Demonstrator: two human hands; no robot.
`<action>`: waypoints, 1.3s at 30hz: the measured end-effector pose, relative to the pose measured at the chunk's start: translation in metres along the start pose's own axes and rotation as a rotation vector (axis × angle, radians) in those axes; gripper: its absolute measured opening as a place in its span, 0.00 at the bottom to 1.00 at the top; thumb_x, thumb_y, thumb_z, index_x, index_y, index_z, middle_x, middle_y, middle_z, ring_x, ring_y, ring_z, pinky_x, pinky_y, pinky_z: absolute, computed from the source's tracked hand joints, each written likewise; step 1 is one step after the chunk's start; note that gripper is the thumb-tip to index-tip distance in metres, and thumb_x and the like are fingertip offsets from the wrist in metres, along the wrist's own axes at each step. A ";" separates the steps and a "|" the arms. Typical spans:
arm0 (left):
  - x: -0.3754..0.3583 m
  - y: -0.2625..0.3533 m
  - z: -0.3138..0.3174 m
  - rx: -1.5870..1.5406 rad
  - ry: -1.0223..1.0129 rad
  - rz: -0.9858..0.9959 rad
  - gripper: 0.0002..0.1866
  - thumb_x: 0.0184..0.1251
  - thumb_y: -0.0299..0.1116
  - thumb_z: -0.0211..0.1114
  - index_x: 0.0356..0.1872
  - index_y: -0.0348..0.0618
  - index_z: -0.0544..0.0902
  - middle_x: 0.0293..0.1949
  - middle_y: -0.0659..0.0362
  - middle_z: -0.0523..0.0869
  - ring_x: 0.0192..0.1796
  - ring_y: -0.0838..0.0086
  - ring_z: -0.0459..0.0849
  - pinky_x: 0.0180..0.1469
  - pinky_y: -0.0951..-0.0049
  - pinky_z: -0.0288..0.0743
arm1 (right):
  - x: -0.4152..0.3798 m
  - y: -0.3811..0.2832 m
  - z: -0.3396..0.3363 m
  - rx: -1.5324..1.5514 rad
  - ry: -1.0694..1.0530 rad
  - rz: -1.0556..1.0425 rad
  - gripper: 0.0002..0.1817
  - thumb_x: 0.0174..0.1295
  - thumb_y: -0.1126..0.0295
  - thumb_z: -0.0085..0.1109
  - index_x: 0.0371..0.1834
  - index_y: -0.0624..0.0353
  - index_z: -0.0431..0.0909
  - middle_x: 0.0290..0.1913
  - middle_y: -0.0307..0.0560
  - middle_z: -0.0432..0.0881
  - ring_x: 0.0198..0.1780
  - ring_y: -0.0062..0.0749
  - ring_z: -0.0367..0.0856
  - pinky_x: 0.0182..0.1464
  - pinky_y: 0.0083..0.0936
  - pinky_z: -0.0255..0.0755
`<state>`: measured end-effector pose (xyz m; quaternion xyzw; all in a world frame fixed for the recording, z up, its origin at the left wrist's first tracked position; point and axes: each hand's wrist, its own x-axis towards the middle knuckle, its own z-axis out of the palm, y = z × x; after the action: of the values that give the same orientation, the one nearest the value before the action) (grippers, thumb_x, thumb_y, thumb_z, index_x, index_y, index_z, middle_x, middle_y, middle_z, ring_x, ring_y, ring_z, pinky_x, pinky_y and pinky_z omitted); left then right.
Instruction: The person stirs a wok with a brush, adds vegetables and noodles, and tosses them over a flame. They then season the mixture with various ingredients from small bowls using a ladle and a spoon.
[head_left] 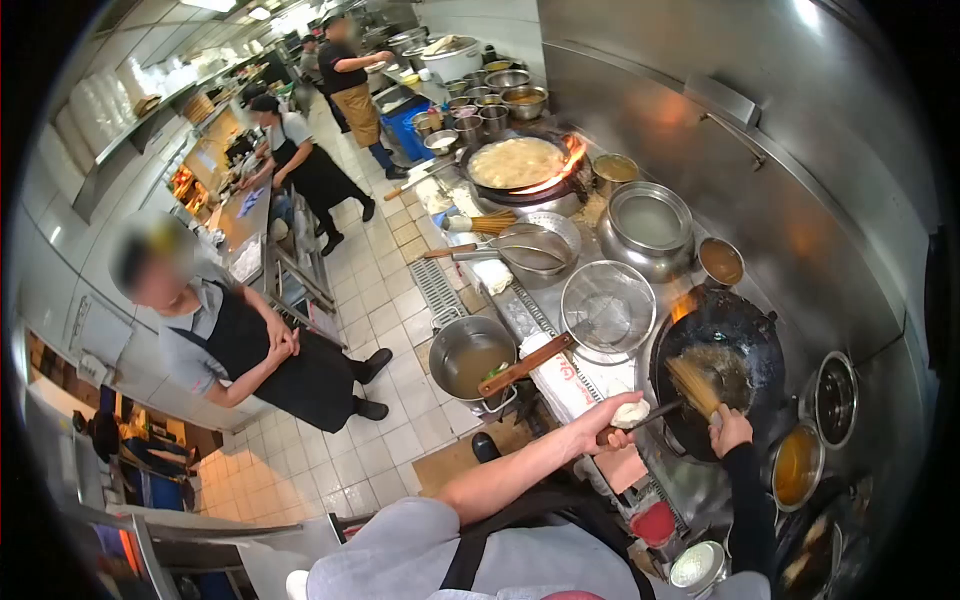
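The bench (590,365) gleams as smooth metal, and the wall (660,90) behind it is brushed, satiny steel with soft reflections. The round pot (650,235) shines, bright and polished, whereas the wok (745,345) is dark metal, blackened, with a wet gloss inside. I see fine wire mesh in the strainer (608,305), and its handle (527,364) is reddish-brown wood. The whisk (692,385) has thin, straw-coloured bristles, rough at the ends. Pale tiles (330,450) cover the floor with a slight sheen. The aprons (300,365) are matt black cloth.
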<state>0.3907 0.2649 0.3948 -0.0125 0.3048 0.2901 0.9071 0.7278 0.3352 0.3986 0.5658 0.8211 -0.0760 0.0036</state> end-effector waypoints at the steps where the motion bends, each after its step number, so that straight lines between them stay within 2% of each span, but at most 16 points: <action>1: 0.002 0.000 -0.001 -0.028 -0.006 -0.017 0.24 0.69 0.62 0.64 0.40 0.51 0.77 0.26 0.54 0.78 0.15 0.85 0.65 0.12 0.88 0.56 | 0.001 0.014 0.002 0.000 0.020 0.061 0.23 0.56 0.68 0.68 0.57 0.52 0.77 0.43 0.60 0.83 0.46 0.60 0.83 0.46 0.50 0.78; 10: -0.002 0.010 0.000 0.017 0.068 0.044 0.24 0.68 0.63 0.65 0.39 0.50 0.78 0.24 0.57 0.76 0.15 0.86 0.64 0.12 0.89 0.56 | 0.010 0.028 0.005 0.079 0.205 0.118 0.16 0.57 0.69 0.66 0.48 0.59 0.80 0.35 0.62 0.84 0.42 0.62 0.84 0.46 0.53 0.78; 13: -0.005 0.000 0.007 0.245 0.104 0.147 0.25 0.68 0.63 0.65 0.36 0.49 0.79 0.23 0.61 0.75 0.15 0.87 0.64 0.12 0.88 0.55 | 0.001 -0.004 0.005 -0.034 0.245 0.196 0.13 0.57 0.71 0.65 0.45 0.58 0.79 0.37 0.66 0.84 0.45 0.64 0.84 0.46 0.53 0.77; 16: -0.016 -0.004 0.012 0.586 0.212 0.201 0.25 0.68 0.61 0.66 0.31 0.48 0.79 0.20 0.66 0.73 0.14 0.86 0.66 0.13 0.83 0.56 | -0.014 -0.007 0.013 0.224 0.046 0.181 0.18 0.56 0.70 0.69 0.48 0.59 0.77 0.38 0.65 0.84 0.45 0.65 0.84 0.47 0.54 0.78; 18: -0.024 -0.007 0.018 0.722 0.239 0.240 0.24 0.68 0.60 0.65 0.29 0.48 0.79 0.18 0.68 0.72 0.14 0.85 0.66 0.15 0.80 0.57 | -0.017 0.017 0.016 -0.007 0.075 0.255 0.21 0.54 0.70 0.70 0.52 0.57 0.78 0.41 0.63 0.84 0.44 0.63 0.84 0.47 0.53 0.78; 21: -0.021 -0.009 0.017 0.572 0.223 0.183 0.24 0.68 0.60 0.65 0.28 0.49 0.79 0.19 0.69 0.72 0.15 0.86 0.65 0.15 0.80 0.58 | -0.025 -0.029 0.006 -0.049 0.180 0.306 0.22 0.54 0.70 0.70 0.53 0.55 0.77 0.46 0.60 0.83 0.44 0.61 0.84 0.47 0.52 0.78; 22: -0.014 -0.008 0.008 0.474 0.153 0.137 0.24 0.68 0.60 0.65 0.31 0.49 0.79 0.21 0.65 0.74 0.15 0.86 0.65 0.13 0.83 0.57 | -0.032 -0.025 0.017 0.028 0.196 0.155 0.22 0.54 0.70 0.69 0.54 0.54 0.76 0.50 0.59 0.82 0.44 0.63 0.83 0.47 0.51 0.78; 23: -0.007 -0.006 -0.007 0.348 0.098 0.089 0.23 0.68 0.60 0.65 0.33 0.49 0.79 0.22 0.63 0.74 0.15 0.86 0.64 0.13 0.84 0.56 | -0.034 -0.022 0.015 0.116 0.145 0.000 0.20 0.54 0.71 0.67 0.52 0.55 0.77 0.46 0.60 0.83 0.45 0.64 0.82 0.47 0.51 0.77; 26: 0.003 0.000 -0.028 -0.042 -0.014 -0.047 0.24 0.69 0.61 0.65 0.38 0.49 0.78 0.26 0.55 0.77 0.16 0.86 0.64 0.11 0.88 0.52 | -0.004 0.017 0.028 0.074 0.271 0.162 0.17 0.53 0.72 0.67 0.48 0.57 0.79 0.39 0.62 0.83 0.46 0.64 0.82 0.47 0.51 0.77; 29: -0.004 -0.008 -0.025 0.001 0.023 0.031 0.23 0.70 0.60 0.64 0.37 0.48 0.78 0.26 0.56 0.77 0.16 0.87 0.63 0.11 0.88 0.52 | -0.004 -0.018 0.007 0.052 0.379 0.253 0.17 0.57 0.69 0.65 0.50 0.58 0.79 0.39 0.63 0.84 0.44 0.62 0.84 0.48 0.52 0.77; 31: 0.006 -0.008 -0.041 -0.012 -0.010 -0.015 0.24 0.70 0.60 0.63 0.38 0.47 0.77 0.26 0.58 0.75 0.15 0.87 0.62 0.11 0.88 0.52 | -0.004 0.009 0.025 0.135 0.170 -0.032 0.16 0.60 0.67 0.63 0.51 0.57 0.79 0.40 0.62 0.85 0.44 0.62 0.84 0.48 0.53 0.76; 33: 0.017 -0.007 -0.051 -0.147 0.006 0.002 0.24 0.70 0.59 0.63 0.40 0.46 0.77 0.25 0.61 0.73 0.16 0.86 0.64 0.11 0.88 0.52 | 0.009 0.042 0.045 0.062 0.277 0.107 0.17 0.62 0.62 0.60 0.52 0.57 0.81 0.41 0.64 0.85 0.45 0.63 0.83 0.48 0.53 0.76; 34: 0.029 -0.002 -0.066 -0.181 -0.128 -0.118 0.24 0.71 0.59 0.63 0.41 0.45 0.77 0.27 0.58 0.74 0.16 0.86 0.65 0.11 0.89 0.52 | 0.005 0.027 0.004 0.225 0.184 0.178 0.19 0.62 0.60 0.61 0.52 0.58 0.81 0.41 0.64 0.85 0.45 0.63 0.84 0.48 0.53 0.77; 36: 0.006 0.002 -0.015 -0.084 0.023 -0.037 0.24 0.71 0.59 0.63 0.40 0.46 0.78 0.24 0.56 0.76 0.16 0.85 0.67 0.11 0.89 0.52 | 0.000 0.004 -0.001 -0.053 0.023 0.352 0.20 0.60 0.63 0.62 0.55 0.54 0.79 0.40 0.64 0.85 0.43 0.60 0.85 0.48 0.51 0.79; 37: -0.004 0.000 0.000 -0.012 -0.033 0.008 0.22 0.73 0.58 0.62 0.42 0.47 0.77 0.26 0.53 0.77 0.17 0.84 0.68 0.13 0.89 0.53 | -0.012 -0.001 0.009 -0.058 0.179 0.245 0.19 0.59 0.64 0.62 0.54 0.55 0.78 0.39 0.63 0.86 0.42 0.59 0.86 0.46 0.50 0.80; 39: -0.005 -0.003 0.003 0.180 0.097 0.119 0.21 0.73 0.58 0.63 0.41 0.49 0.78 0.26 0.56 0.78 0.17 0.83 0.68 0.15 0.87 0.54 | -0.016 0.018 0.018 0.038 0.055 0.166 0.16 0.58 0.65 0.62 0.50 0.55 0.78 0.37 0.61 0.86 0.41 0.58 0.86 0.44 0.51 0.80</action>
<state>0.3909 0.2602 0.4001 0.0732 0.3732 0.3137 0.8700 0.7490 0.3240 0.3796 0.6336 0.7696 -0.0754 -0.0236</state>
